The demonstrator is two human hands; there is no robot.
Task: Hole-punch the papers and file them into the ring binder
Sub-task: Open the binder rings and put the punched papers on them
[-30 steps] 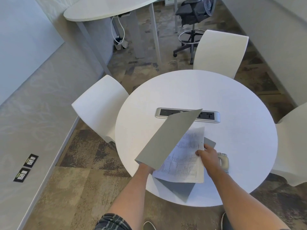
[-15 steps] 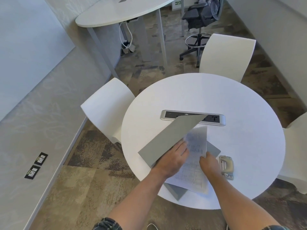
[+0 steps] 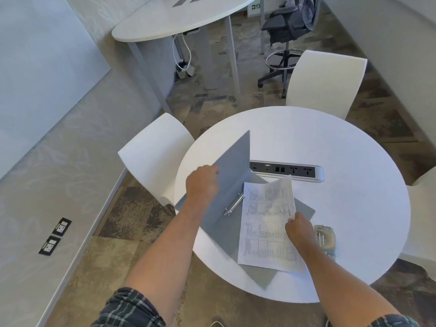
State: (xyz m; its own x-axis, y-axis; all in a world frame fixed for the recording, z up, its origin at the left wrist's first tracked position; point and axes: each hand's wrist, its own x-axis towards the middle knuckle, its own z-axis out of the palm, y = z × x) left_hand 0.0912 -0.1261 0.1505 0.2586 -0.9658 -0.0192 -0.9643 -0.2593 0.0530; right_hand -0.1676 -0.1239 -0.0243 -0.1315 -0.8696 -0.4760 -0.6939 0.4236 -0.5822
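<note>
Right now the left hand (image 3: 202, 182) grips the ring binder (image 3: 227, 192)'s raised front cover while the right hand (image 3: 299, 228) pinches the papers (image 3: 266, 223) lying on its back cover, apparently unpunched, so they could slide off beside the hole punch (image 3: 325, 237).

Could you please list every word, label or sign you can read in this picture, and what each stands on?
Nothing can be quoted with confidence.
White printed paper sheets on the open grey ring binder: print too small.
Green sign near the far desk: blurred.
Black floor plates: labels unreadable.
Silver socket strip in the round white table: no legible markings.
</note>
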